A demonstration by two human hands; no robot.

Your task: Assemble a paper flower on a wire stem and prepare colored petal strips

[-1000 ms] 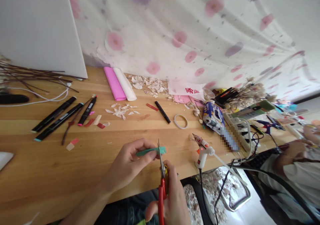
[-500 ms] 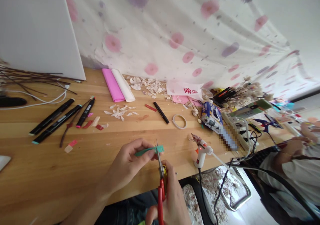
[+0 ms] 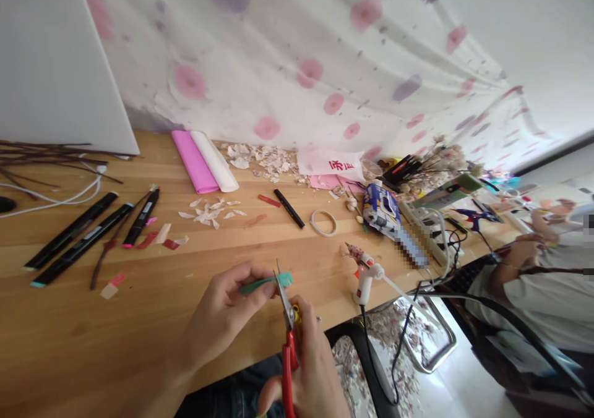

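Observation:
Between the thumb and fingers of my left hand [image 3: 234,307] is a folded strip of green paper [image 3: 284,279], its free end pointing right. My right hand [image 3: 313,359] is closed round the red handles of a pair of scissors [image 3: 288,344]. The narrow metal blades point up and lie across the green paper just right of my left fingertips. Something small and yellow shows by the scissors' pivot, partly hidden by my right fingers. Both hands hover over the front edge of the wooden table [image 3: 153,331].
A white glue gun [image 3: 366,282] stands to the right. Several black markers [image 3: 81,242] lie at left, with paper scraps [image 3: 162,235] beside them. Further back are a tape roll [image 3: 323,223], crepe paper [image 3: 195,161] and pale petals [image 3: 208,213]. Another person [image 3: 533,276] sits at far right.
The whole view has shifted, so table things appear further left. My hands keep hold of the green paper and the scissors, with the blades still across the strip.

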